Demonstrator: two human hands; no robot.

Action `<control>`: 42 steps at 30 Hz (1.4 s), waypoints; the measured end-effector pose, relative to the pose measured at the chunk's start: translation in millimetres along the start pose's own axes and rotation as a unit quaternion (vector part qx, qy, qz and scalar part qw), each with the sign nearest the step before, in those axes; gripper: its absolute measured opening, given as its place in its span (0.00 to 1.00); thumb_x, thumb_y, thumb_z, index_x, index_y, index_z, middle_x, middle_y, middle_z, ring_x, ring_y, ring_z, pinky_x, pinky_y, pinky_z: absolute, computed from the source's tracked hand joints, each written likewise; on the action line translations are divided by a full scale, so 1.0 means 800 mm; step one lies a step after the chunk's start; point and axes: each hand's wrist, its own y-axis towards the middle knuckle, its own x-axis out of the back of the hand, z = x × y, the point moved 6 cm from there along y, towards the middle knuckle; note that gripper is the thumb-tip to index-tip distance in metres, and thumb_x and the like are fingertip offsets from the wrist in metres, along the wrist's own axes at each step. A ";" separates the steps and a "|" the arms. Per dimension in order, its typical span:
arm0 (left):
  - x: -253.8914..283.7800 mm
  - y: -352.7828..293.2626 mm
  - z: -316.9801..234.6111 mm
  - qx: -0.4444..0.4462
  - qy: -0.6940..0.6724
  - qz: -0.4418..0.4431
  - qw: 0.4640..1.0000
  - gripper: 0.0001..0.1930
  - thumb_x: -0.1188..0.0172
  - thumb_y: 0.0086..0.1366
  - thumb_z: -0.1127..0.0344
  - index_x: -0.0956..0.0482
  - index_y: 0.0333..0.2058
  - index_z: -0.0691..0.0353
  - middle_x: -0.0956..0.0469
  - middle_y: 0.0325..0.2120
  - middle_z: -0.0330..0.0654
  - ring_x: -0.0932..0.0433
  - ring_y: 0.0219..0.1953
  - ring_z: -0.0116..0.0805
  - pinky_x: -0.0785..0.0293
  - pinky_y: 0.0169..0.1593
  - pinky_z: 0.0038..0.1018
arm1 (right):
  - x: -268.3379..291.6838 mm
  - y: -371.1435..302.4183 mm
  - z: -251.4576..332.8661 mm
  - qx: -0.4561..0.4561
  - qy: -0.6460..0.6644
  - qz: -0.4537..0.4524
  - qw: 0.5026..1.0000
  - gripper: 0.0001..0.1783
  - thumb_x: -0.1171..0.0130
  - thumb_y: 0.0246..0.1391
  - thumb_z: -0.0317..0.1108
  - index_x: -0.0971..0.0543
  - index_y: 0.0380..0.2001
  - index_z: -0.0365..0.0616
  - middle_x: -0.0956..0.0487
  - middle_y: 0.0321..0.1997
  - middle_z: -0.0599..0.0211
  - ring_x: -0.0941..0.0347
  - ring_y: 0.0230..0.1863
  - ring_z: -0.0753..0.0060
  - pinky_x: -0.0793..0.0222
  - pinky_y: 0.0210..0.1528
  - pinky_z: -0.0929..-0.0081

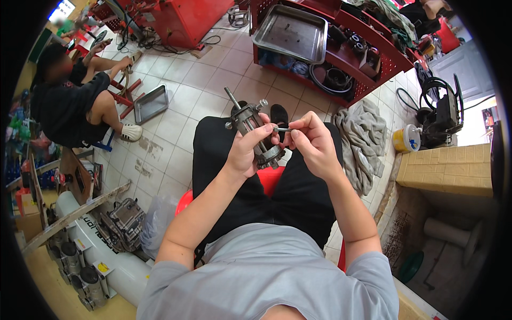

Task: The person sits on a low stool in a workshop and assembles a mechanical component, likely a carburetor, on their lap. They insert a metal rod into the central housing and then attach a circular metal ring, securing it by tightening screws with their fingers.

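In front of my lap, my left hand is closed around a grey metal assembly. This has a cylindrical, cage-like body, a thin shaft sticking out at its upper left, knobbed screws at that end and a toothed-looking ring at the lower end. My right hand pinches a small, thin metal pin between thumb and fingers, just right of the assembly. The pin's left end meets my left fingertips. Whether it touches the assembly I cannot tell.
A red tool cart with a metal tray stands ahead. Grey cloth and a white-yellow bucket lie to the right. At left, another person sits near a floor tray; a white tank is nearer.
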 end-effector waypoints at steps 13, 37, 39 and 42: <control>0.025 -0.001 0.014 0.016 0.010 -0.117 0.993 0.12 0.41 0.59 0.74 0.29 0.42 0.59 0.23 0.37 0.45 0.20 0.33 0.31 0.19 0.40 0.34 | 0.007 0.005 0.000 -0.023 -0.298 -0.096 0.949 0.06 0.50 0.61 0.27 0.30 0.37 0.35 0.29 0.21 0.67 0.36 0.22 0.84 0.37 0.26 0.79; 0.023 0.001 0.004 0.033 0.020 -0.054 0.998 0.15 0.46 0.57 0.74 0.28 0.44 0.59 0.24 0.46 0.54 0.20 0.32 0.32 0.19 0.41 0.36 | 0.014 0.006 0.012 -0.008 -0.324 -0.098 0.941 0.05 0.50 0.60 0.25 0.30 0.38 0.34 0.27 0.23 0.63 0.31 0.24 0.76 0.34 0.30 0.74; 0.021 0.003 0.000 0.019 0.026 -0.035 0.999 0.14 0.46 0.57 0.74 0.27 0.43 0.58 0.24 0.46 0.53 0.20 0.32 0.32 0.18 0.41 0.37 | 0.011 0.007 0.018 -0.011 -0.341 -0.082 0.936 0.05 0.50 0.60 0.25 0.30 0.38 0.34 0.27 0.23 0.63 0.31 0.25 0.76 0.33 0.30 0.75; 0.017 0.002 -0.007 -0.003 -0.009 -0.018 1.000 0.13 0.46 0.58 0.75 0.27 0.42 0.58 0.23 0.44 0.50 0.20 0.32 0.32 0.18 0.41 0.37 | 0.013 0.007 0.011 -0.011 -0.342 -0.069 0.937 0.05 0.50 0.60 0.25 0.31 0.38 0.34 0.27 0.23 0.63 0.31 0.25 0.76 0.33 0.30 0.75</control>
